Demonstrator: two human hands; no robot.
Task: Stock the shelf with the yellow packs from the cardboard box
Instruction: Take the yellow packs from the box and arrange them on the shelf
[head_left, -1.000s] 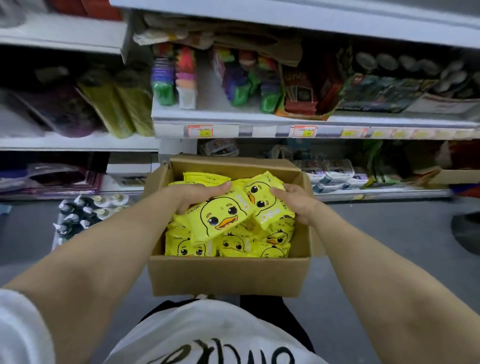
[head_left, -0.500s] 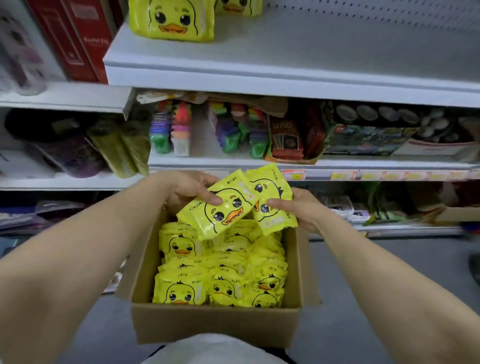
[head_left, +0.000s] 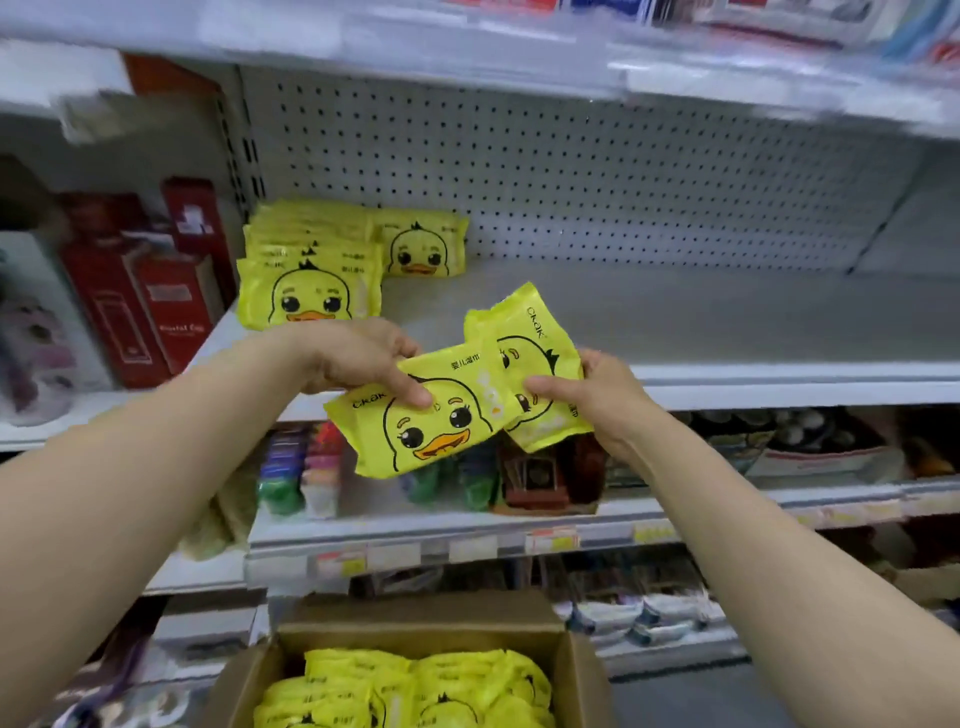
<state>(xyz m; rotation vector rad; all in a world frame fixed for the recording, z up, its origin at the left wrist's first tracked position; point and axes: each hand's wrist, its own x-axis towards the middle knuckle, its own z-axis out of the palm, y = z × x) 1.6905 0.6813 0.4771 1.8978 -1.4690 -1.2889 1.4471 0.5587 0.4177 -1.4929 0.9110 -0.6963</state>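
Where the view is nearest, the cardboard box (head_left: 426, 616) sits open, bottom centre, full of yellow packs (head_left: 415, 686). Above it, both arms are raised. The left hand (head_left: 358, 358) grips the front pack (head_left: 441, 441), thumb on its face. The right hand (head_left: 602, 395) pinches the second pack (head_left: 524, 348), which is tilted and partly behind the first. Both are held in the air before the shelf (head_left: 675, 322). At the shelf's left end stand stocked packs (head_left: 311, 280), apparently in two rows (blurred). The pegboard (head_left: 571, 182) is behind them, with red boxes (head_left: 145, 291) further left.
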